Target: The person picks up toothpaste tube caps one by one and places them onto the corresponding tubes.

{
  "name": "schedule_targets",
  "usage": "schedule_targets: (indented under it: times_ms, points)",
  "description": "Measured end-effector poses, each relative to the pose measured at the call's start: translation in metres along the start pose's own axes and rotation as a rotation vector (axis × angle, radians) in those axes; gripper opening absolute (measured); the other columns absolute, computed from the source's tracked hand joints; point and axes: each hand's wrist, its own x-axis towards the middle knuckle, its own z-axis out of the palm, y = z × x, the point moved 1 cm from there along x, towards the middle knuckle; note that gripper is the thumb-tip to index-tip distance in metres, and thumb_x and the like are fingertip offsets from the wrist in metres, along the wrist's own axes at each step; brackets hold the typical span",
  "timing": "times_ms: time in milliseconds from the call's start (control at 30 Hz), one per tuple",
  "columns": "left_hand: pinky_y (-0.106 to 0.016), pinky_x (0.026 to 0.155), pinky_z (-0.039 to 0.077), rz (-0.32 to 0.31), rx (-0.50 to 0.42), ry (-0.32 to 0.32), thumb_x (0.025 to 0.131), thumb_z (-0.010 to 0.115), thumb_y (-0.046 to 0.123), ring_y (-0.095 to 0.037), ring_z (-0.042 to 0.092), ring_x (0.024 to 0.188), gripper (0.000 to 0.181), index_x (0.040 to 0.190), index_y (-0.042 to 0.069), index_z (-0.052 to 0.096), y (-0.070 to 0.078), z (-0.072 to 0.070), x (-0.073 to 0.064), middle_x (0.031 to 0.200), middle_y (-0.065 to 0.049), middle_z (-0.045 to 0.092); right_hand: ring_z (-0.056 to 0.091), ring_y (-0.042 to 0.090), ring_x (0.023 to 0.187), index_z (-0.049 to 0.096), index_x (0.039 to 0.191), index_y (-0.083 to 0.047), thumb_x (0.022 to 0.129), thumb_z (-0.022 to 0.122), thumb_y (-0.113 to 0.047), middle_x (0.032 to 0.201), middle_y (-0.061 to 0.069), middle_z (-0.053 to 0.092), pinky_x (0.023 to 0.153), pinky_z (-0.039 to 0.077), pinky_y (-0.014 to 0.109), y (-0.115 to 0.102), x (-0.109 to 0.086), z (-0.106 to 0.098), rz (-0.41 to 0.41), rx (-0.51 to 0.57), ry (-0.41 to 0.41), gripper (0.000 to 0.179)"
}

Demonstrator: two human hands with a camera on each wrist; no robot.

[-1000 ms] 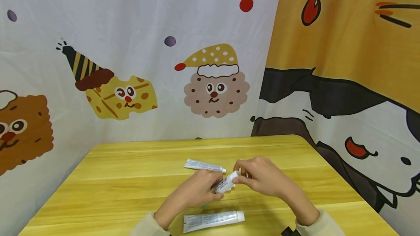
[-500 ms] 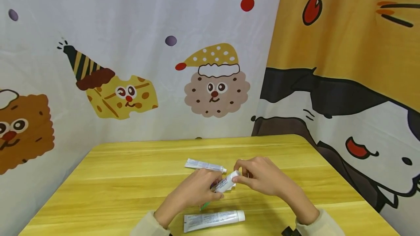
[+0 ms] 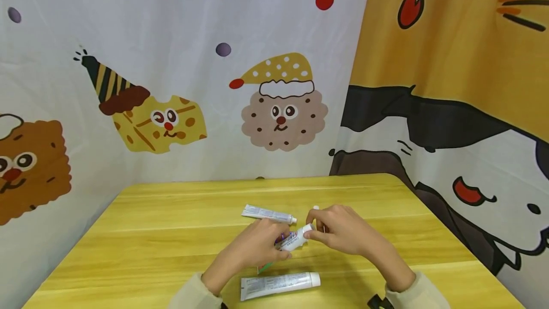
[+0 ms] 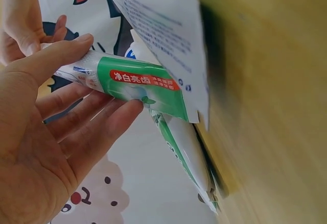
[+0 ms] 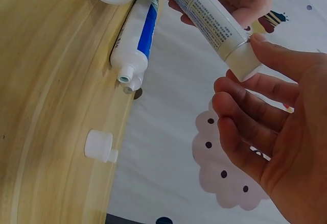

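A white and green toothpaste tube (image 4: 140,83) is gripped in my left hand (image 3: 250,246), thumb on one side and fingers on the other. It is tilted, its capped end up and to the right in the head view. My right hand (image 3: 343,229) pinches the white cap (image 5: 241,63) between thumb and index finger; the other fingers curl loosely below. Beneath the hands lies a capped toothpaste tube (image 3: 279,285), and beyond them another tube (image 3: 268,214). The left hand partly hides the held tube in the head view.
In the right wrist view, an uncapped tube (image 5: 130,55) lies beside another open nozzle (image 5: 134,84). A loose white cap (image 5: 98,145) stands on the wooden table (image 3: 171,232), a smaller white piece behind it. A printed curtain (image 3: 180,37) hangs behind the table.
The held tube has rolled slightly between my hands, showing more blue and red print. Both hands stay almost in place. A small white cap now shows beyond my right hand.
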Motion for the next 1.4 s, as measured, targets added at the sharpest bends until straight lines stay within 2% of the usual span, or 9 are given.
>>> schedule_targets:
  times_ms: [667,967,1400]
  points:
    - [-0.017,0.052,0.033,0.004,0.024,-0.023,0.083,0.086,0.035,0.000,0.039,0.057,0.024,0.091,0.019,0.070,-0.0019,0.0030,0.0045,0.069,0.014,0.053,0.047,-0.007,0.056,0.070,0.095,-0.024,0.096,0.071,-0.041,0.068,-0.018,0.059,0.057,0.043,0.018,0.0065,0.0012,0.0029,-0.008,0.004,-0.022,0.017]
    - [-0.018,0.052,0.031,-0.006,0.023,-0.036,0.083,0.086,0.035,0.000,0.037,0.056,0.025,0.085,0.022,0.064,-0.0015,0.0051,0.0020,0.067,0.014,0.049,0.047,-0.006,0.056,0.071,0.095,-0.024,0.097,0.070,-0.043,0.068,-0.019,0.058,0.057,0.043,0.018,0.0067,0.0009,0.0050,-0.002,0.011,-0.052,0.019]
    - [-0.018,0.050,0.027,-0.004,0.038,-0.056,0.085,0.085,0.035,-0.001,0.032,0.053,0.026,0.084,0.022,0.062,-0.0025,0.0064,0.0012,0.064,0.014,0.044,0.045,-0.005,0.054,0.070,0.088,-0.028,0.099,0.066,-0.045,0.065,-0.022,0.054,0.054,0.041,0.019,0.0057,0.0015,0.0080,0.003,0.012,-0.066,0.020]
